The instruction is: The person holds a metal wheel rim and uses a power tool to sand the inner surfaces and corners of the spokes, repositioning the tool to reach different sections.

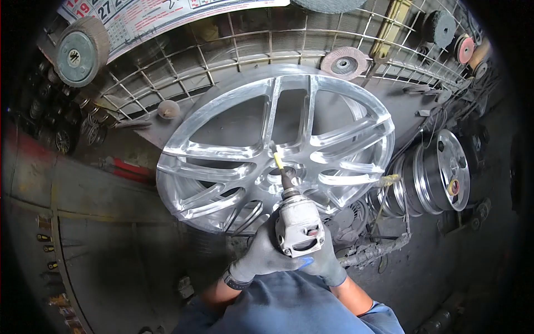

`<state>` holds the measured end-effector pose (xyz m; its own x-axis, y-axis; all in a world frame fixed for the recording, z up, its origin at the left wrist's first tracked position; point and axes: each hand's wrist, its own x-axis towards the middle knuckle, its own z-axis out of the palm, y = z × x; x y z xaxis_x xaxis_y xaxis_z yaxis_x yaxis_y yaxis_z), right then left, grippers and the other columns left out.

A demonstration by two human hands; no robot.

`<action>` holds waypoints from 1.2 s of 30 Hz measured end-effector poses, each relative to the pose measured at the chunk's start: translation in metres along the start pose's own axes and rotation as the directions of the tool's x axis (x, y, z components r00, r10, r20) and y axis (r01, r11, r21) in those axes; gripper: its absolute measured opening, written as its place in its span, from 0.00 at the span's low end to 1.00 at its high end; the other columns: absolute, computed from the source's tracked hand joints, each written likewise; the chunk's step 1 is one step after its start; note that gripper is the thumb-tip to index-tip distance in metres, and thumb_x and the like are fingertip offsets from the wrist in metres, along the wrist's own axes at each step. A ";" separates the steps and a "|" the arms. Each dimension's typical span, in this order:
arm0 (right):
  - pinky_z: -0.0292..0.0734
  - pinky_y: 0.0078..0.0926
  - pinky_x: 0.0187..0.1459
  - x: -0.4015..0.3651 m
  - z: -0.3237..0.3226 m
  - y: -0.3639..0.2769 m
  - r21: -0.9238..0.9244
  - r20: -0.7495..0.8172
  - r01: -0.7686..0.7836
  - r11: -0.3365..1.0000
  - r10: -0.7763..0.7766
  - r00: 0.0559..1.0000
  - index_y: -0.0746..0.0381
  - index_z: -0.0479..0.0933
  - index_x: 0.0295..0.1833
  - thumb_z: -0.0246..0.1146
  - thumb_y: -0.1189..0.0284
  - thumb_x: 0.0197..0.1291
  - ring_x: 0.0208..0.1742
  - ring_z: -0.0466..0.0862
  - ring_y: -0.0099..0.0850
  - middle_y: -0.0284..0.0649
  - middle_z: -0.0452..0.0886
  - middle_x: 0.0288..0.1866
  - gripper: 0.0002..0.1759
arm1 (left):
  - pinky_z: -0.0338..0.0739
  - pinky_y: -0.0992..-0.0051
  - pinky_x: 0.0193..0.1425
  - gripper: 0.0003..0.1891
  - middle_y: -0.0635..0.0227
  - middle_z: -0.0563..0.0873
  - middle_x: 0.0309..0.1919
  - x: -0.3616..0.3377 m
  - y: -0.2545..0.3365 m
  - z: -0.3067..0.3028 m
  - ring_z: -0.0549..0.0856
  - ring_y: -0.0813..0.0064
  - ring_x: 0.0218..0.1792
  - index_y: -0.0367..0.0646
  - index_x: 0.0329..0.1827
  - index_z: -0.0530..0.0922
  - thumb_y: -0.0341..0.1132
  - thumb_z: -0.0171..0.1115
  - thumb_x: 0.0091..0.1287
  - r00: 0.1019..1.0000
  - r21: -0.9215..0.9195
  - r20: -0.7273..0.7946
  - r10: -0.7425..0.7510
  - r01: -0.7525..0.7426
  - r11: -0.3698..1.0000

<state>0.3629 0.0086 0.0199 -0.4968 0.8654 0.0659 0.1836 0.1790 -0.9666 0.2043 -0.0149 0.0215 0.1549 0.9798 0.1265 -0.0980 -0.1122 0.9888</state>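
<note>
Both of my hands wear grey gloves and are closed around a die grinder (301, 220) with a scuffed whitish body. My left hand (261, 253) wraps its left side, with a dark watch (236, 279) at the wrist. On the other side, my right hand (327, 260) grips the body, its fingers partly hidden behind the tool. The slim shaft, banded in yellow (278, 160), points away from me over the hub of a bare-metal alloy wheel (256, 157). Its dark tip overlaps the base of the upper spokes. The wheel lies tilted, its spokes facing me.
Behind the wheel stands a wire grid (233, 47), with a flap disc (345, 62) before it. A large abrasive wheel (82, 51) hangs at upper left near a calendar (150, 22). To the right are polished rims (428, 175), a cable-wrapped bar (378, 250) and hanging cords.
</note>
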 end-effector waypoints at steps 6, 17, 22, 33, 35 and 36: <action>0.76 0.38 0.56 -0.001 -0.008 -0.003 -0.097 -0.005 -0.014 0.995 0.014 1.000 0.62 0.76 0.58 0.73 0.61 0.45 0.56 0.80 0.47 0.49 0.78 0.56 0.33 | 0.70 0.69 0.67 0.48 0.60 0.77 0.61 0.008 -0.005 0.004 0.77 0.70 0.62 0.35 0.70 0.63 0.39 0.81 0.46 0.998 -0.137 0.052 -0.046 0.053 0.989; 0.76 0.38 0.55 0.007 -0.010 -0.013 -0.068 0.005 0.006 0.998 -0.006 1.000 0.62 0.74 0.59 0.73 0.62 0.47 0.56 0.80 0.47 0.49 0.77 0.57 0.33 | 0.70 0.69 0.67 0.48 0.61 0.78 0.60 0.007 0.000 0.005 0.77 0.70 0.62 0.35 0.70 0.64 0.38 0.81 0.46 0.997 -0.123 0.003 -0.082 0.082 0.989; 0.77 0.35 0.54 0.004 -0.013 -0.010 -0.178 -0.034 -0.010 0.984 0.004 0.999 0.64 0.74 0.59 0.74 0.62 0.46 0.53 0.82 0.45 0.48 0.79 0.56 0.34 | 0.70 0.70 0.67 0.47 0.61 0.78 0.60 0.012 -0.002 0.009 0.77 0.70 0.62 0.35 0.69 0.65 0.38 0.81 0.46 0.997 -0.228 0.002 -0.080 0.078 0.971; 0.78 0.36 0.53 0.006 -0.009 -0.005 -0.085 0.005 0.030 0.996 -0.029 1.000 0.63 0.76 0.56 0.75 0.63 0.44 0.52 0.83 0.45 0.47 0.81 0.54 0.32 | 0.71 0.69 0.67 0.46 0.60 0.78 0.60 0.009 0.005 0.000 0.77 0.68 0.62 0.35 0.68 0.66 0.40 0.81 0.46 1.000 -0.006 -0.001 -0.015 0.015 1.000; 0.78 0.36 0.53 0.005 -0.010 -0.005 -0.120 0.002 0.042 0.992 -0.042 0.999 0.63 0.76 0.56 0.75 0.63 0.44 0.53 0.83 0.45 0.47 0.81 0.54 0.32 | 0.70 0.69 0.67 0.47 0.60 0.77 0.61 0.009 0.002 0.003 0.77 0.69 0.62 0.35 0.68 0.65 0.40 0.81 0.47 0.999 -0.047 0.010 -0.041 0.041 0.998; 0.78 0.36 0.53 0.004 -0.010 -0.008 -0.095 -0.017 -0.015 0.995 0.014 1.000 0.63 0.76 0.56 0.75 0.63 0.44 0.52 0.83 0.44 0.47 0.81 0.54 0.32 | 0.70 0.68 0.67 0.47 0.60 0.77 0.61 0.008 0.000 0.004 0.76 0.70 0.63 0.35 0.69 0.64 0.41 0.81 0.47 0.997 -0.087 0.023 -0.068 0.069 0.994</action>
<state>0.3685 0.0152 0.0300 -0.4794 0.8758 0.0568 0.2712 0.2094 -0.9395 0.2096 -0.0075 0.0226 0.1835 0.9811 0.0611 -0.1718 -0.0292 0.9847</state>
